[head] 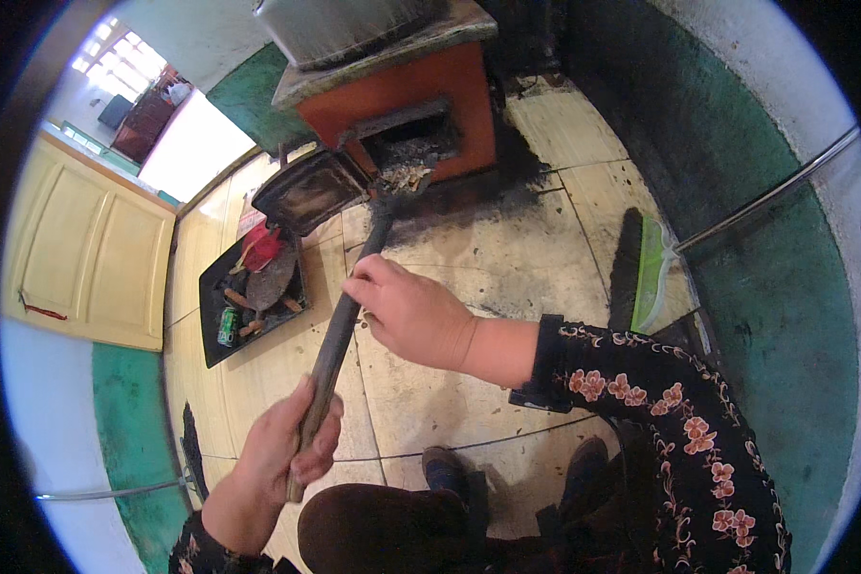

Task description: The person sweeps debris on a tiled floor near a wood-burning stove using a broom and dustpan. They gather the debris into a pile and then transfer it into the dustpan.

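My left hand point(283, 441) is wrapped around the lower end of a long wooden handle point(344, 316). Farther up, my right hand point(412, 308) grips the same handle from the right side. The handle slants up to the open firebox mouth point(412, 136) of a red stove point(394, 86). At its far end lies a heap of pale chips and ash point(405, 178), apparently on a shovel blade that is mostly hidden. A dark metal stove door point(316, 190) hangs open left of the mouth.
A black tray point(222, 351) left of the handle holds a green can point(227, 326), a red bag point(260, 247) and a trowel-like blade point(271, 280). A metal vessel point(351, 29) tops the stove. A green broom point(649, 276) leans on the right wall; soot stains the tiled floor point(473, 287).
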Action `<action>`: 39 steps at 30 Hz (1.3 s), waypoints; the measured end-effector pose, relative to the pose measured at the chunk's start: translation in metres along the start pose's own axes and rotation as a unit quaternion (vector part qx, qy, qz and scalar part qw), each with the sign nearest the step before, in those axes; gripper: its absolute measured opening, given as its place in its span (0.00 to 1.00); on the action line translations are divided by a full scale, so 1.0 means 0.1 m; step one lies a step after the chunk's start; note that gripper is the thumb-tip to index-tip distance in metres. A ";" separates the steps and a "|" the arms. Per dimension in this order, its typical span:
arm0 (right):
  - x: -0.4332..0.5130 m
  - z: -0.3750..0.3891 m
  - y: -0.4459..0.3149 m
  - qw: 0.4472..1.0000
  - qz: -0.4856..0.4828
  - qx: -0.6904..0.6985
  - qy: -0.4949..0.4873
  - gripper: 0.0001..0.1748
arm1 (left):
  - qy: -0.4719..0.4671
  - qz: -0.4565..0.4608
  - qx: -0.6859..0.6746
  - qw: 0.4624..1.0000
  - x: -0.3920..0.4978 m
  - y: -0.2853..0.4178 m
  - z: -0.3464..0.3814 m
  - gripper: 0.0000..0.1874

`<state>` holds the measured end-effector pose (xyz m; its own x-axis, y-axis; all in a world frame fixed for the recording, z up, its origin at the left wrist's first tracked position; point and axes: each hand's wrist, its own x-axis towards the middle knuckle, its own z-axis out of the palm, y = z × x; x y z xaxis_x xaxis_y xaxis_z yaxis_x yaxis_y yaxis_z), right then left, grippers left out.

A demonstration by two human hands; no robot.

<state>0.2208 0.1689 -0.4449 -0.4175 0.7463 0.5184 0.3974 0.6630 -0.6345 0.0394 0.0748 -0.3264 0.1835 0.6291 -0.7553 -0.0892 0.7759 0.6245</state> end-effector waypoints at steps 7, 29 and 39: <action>0.69 -0.45 0.11 0.988 0.060 -0.124 0.071 0.16 | -0.055 0.059 -0.157 0.984 0.51 0.91 0.56 0.13; -0.01 -0.68 0.04 0.985 -0.154 -0.071 -0.016 0.17 | 0.030 0.056 0.112 0.992 -0.67 0.16 -0.06 0.21; -1.69 -3.15 1.98 0.602 0.358 -0.650 -0.295 0.36 | -0.035 -0.084 0.183 0.979 -0.62 -0.40 -1.50 0.16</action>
<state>0.6279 0.1921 -0.4774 0.1757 0.9718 -0.1575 0.7912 -0.0442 0.6099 -0.1154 0.0121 -0.3348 0.2332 0.4798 -0.8458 0.3031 0.7906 0.5320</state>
